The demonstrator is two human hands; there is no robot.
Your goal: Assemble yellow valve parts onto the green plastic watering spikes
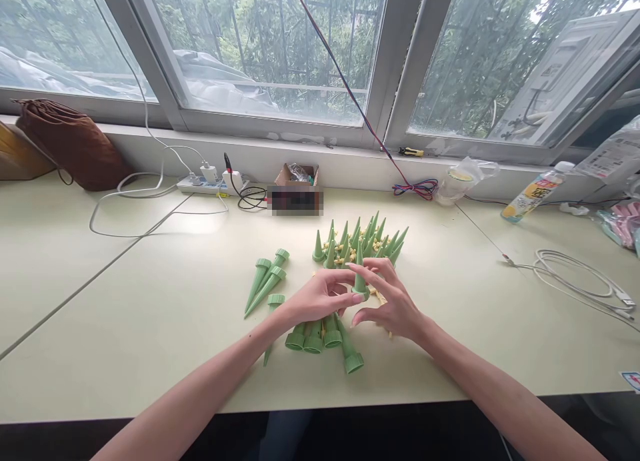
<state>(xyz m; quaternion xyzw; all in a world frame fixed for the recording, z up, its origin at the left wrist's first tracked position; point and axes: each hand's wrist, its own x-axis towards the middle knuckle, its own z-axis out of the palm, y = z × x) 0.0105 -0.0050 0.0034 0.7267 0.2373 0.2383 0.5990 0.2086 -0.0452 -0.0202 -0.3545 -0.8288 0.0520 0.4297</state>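
Upright between my hands is a green cone [360,274], its point up and its ribbed base down. My left hand [323,294] grips it near the base with thumb and fingers. My right hand [390,301] is at its right side, fingers spread and thumb apart, fingertips close to the cone's upper part. Behind them stand several green cones [319,246] with small yellow pieces [345,251] among them. Several more cones [353,361] lie below my hands, wide ends toward me. Another group of cones [265,288] lies to the left.
A power strip [187,184] with cables, a small cardboard box [287,176] and coiled wires [416,189] line the back. At the right are a bottle [533,198] and a white cable [575,278]. A brown bag [75,144] sits at the far left.
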